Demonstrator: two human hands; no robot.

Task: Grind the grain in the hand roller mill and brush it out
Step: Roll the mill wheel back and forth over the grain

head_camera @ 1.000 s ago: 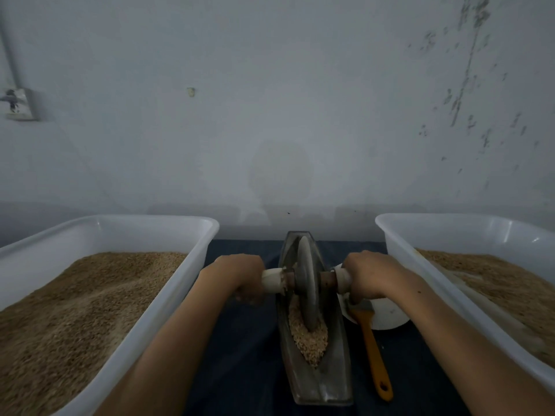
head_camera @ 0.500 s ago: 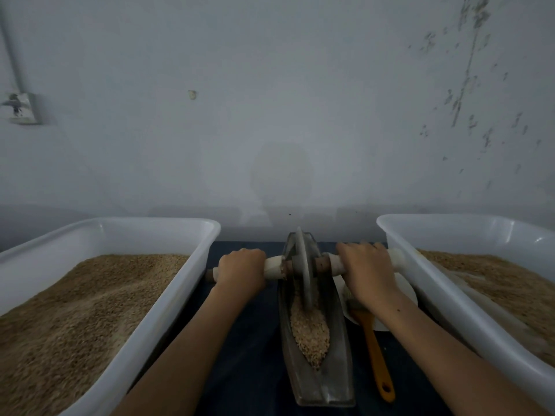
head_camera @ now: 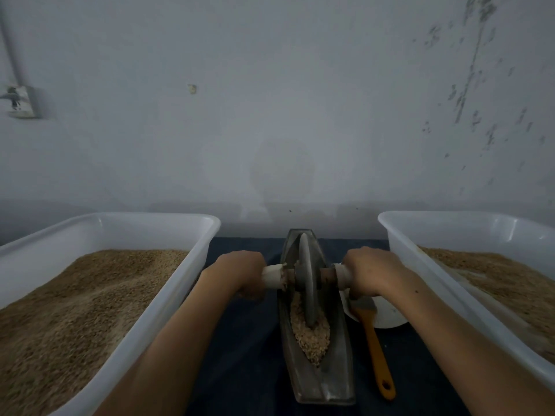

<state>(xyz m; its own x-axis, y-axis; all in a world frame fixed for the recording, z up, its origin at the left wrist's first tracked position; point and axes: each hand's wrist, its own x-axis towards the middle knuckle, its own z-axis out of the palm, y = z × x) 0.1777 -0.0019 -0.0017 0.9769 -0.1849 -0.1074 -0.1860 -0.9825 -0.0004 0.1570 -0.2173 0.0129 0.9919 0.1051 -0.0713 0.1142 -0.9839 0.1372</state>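
While both hands work the mill, the left tub of grain sits just outside the left hand, likely for easy refilling. That hand curls round the axle; the right hand grips the other end, so the wheel between them presses evenly. Grain lies in the trough, nearer than the hands. Under the right wrist waits the brush, then the right tub.

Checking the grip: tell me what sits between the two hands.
In the head view, the grinding wheel stands upright between the left hand and right hand, on the axle they grip, in the trough over grain.
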